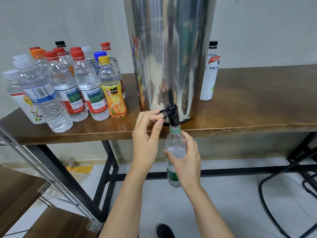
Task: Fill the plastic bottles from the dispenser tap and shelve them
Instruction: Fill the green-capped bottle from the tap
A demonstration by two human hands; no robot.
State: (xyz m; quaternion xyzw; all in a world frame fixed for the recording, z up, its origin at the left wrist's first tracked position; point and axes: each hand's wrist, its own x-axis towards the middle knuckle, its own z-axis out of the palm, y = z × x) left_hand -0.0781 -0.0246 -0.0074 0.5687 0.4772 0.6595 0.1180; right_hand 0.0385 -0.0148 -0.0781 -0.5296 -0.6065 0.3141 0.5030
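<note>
Mid-fill. Pinching the lever of the tap [173,115] with the left grip [149,133], thumb and forefinger curled on it. Holding the bottle [174,140] in the right grip [187,160], fingers wrapped round its middle. Mouth tucked right under the spout, body hanging in the air below the counter [248,103] edge, nothing beneath. Tap at the foot of the steel dispenser [168,48], at the counter's front lip.

Risks from here:
- Overfill. Looks up near the shoulder, hard to read through the fingers. Late lever release → spill over the right grip and onto the floor.
- Mouth drift. Narrow neck, small target. Any wrist sag or tilt → stream down the outside.
- Squeeze. Thin plastic, no cap on. Tightening on a full bottle → water pushed out the top.
- Slip. Wet wall plus added weight, one-handed hold.
- Drip after shutoff if pulled away too soon.
- No cap for this one in sight. Shelving uncapped → leak.

Capped bottles [68,83] crowded on the counter left of the dispenser. Easy to knock when swinging toward the shelf [15,191] at lower left.
</note>
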